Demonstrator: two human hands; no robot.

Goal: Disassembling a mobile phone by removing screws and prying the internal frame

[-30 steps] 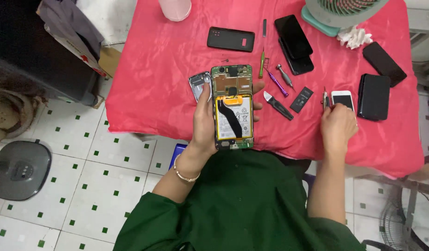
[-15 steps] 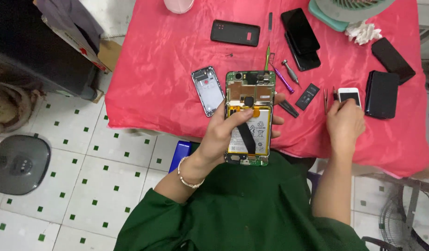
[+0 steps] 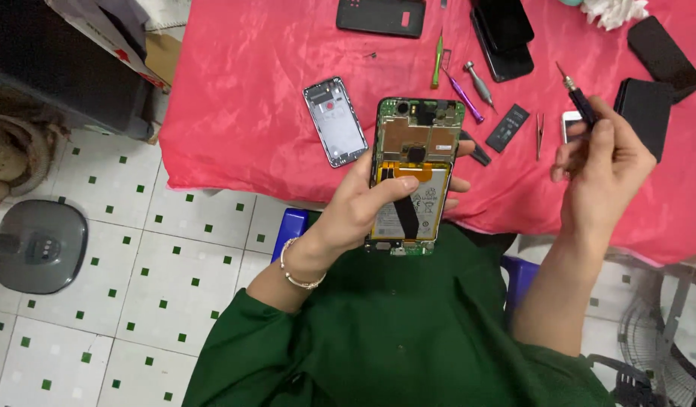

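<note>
1. Left hand [image 3: 363, 207]: the opened smartphone [image 3: 416, 173] is grasped from its left edge, the thumb laid across the battery and the fingers [image 3: 459, 185] wrapped behind its right side.
2. Opened smartphone: held upright over the near edge of the desk [image 3: 242, 113], its back removed; the circuit board, a metal shield, an orange flex strip and a pale battery with a black ribbon are exposed.
3. Right hand [image 3: 600, 169]: raised to the right of the phone, well apart from it, fingers clenched on a dark-handled screwdriver [image 3: 578, 96] whose tip is pointed up and away.
4. Desk: covered by a red cloth.
5. Silver phone frame [image 3: 334, 120]: laid flat just left of the held phone.
6. Green pry tool [image 3: 437, 53], purple-handled tool [image 3: 462, 94] and grey-handled driver [image 3: 480, 83]: grouped beyond the phone's top edge.
7. Small black battery [image 3: 507, 128] and tweezers [image 3: 538, 136]: placed between the two hands.
8. Black phones [image 3: 382, 15]: ranged along the far edge.
</note>
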